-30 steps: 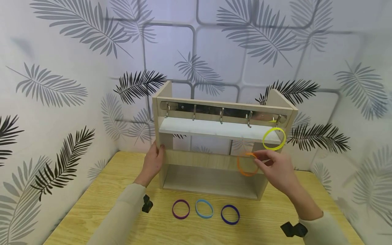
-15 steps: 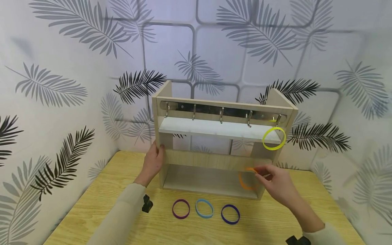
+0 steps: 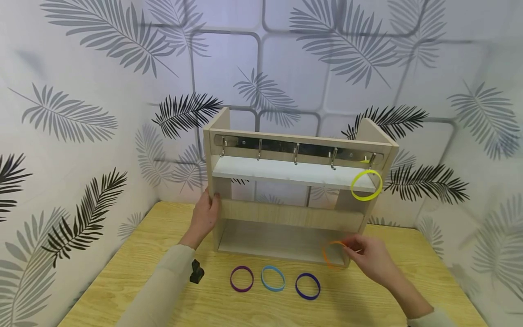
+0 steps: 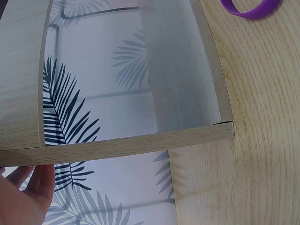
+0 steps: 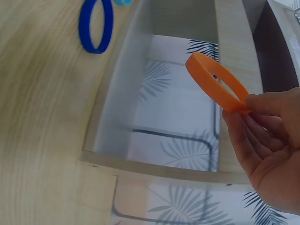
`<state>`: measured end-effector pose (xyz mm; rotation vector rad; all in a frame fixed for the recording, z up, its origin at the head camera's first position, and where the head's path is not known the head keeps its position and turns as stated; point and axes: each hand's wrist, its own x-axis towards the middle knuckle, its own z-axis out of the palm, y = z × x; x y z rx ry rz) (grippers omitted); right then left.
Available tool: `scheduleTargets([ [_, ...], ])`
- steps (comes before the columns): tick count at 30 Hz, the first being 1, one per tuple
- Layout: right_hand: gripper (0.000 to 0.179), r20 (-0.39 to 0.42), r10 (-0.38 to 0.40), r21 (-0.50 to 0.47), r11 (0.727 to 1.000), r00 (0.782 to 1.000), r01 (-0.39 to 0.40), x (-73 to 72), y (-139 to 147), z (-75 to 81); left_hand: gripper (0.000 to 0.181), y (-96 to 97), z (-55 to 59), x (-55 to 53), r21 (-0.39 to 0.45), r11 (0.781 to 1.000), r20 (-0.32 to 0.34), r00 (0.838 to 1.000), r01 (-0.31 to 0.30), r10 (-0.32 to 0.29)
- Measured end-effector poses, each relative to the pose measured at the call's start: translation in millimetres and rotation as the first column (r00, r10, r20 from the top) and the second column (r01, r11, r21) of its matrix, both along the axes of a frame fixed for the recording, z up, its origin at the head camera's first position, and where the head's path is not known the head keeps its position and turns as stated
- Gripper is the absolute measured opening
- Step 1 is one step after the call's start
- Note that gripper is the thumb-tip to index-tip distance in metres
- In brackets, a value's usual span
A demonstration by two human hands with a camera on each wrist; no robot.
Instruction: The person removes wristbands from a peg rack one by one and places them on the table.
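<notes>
An orange rubber wristband is pinched by its rim between the thumb and fingertips of the right hand, low in front of the right end of a light wooden shelf rack — just before the rack's bottom compartment and close above the pale wooden tabletop. In the right wrist view the orange band is seen edge-on, held at one end by the curled fingers, with the rest of it free in the air before the open compartment.

The rack's left upright is gripped by the left hand, the fingers wrapped round the front edge; in the left wrist view only part of the palm shows beneath the board.

A yellow-green rubber wristband hangs from the rightmost metal hook of the row under the rack's top rail. On the tabletop in front of the rack three more bands lie flat in a row, near one another but apart — a purple band, a light blue band and a dark blue band.
</notes>
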<state>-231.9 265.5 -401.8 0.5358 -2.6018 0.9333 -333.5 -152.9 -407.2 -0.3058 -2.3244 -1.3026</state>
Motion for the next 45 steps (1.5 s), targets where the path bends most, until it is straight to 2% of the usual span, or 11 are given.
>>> scheduleTargets([
  [7, 0.007, 0.126, -0.01, 0.013, 1.0, 0.992, 0.008, -4.8, 8, -19.8, 0.051, -0.4, 0.9, 0.7, 0.012, 1.0, -0.003, 1.0, 0.005, -0.005],
  [21, 0.01, 0.236, 0.041, -0.009, 0.999, 0.971, -0.04, -13.8, 25, -43.0, 0.049, 0.3, 0.0, -1.1, 0.018, 1.0, -0.004, 1.0, -0.009, 0.009],
  [29, 0.013, 0.304, 0.123, -0.065, 0.992, 0.945, -0.108, -18.8, 36, -59.1, 0.05, 0.1, -1.0, -2.0, 0.018, 1.0, 0.004, 1.0, -0.011, 0.011],
  [34, 0.014, 0.32, 0.174, -0.109, 0.983, 0.931, -0.146, -21.6, 41, -69.2, 0.049, -0.3, -1.0, -1.8, 0.017, 1.0, 0.006, 1.0, -0.006, 0.006],
  [39, 0.015, 0.354, 0.243, -0.171, 0.966, 0.903, -0.193, -25.3, 45, -77.9, 0.049, -0.5, -1.2, -2.4, 0.011, 1.0, 0.006, 1.0, -0.016, 0.016],
  [45, 0.014, 0.412, 0.244, -0.155, 0.968, 0.878, -0.196, -28.8, 47, -83.9, 0.05, -0.4, -1.7, -3.1, 0.012, 1.0, 0.019, 1.0, -0.014, 0.014],
])
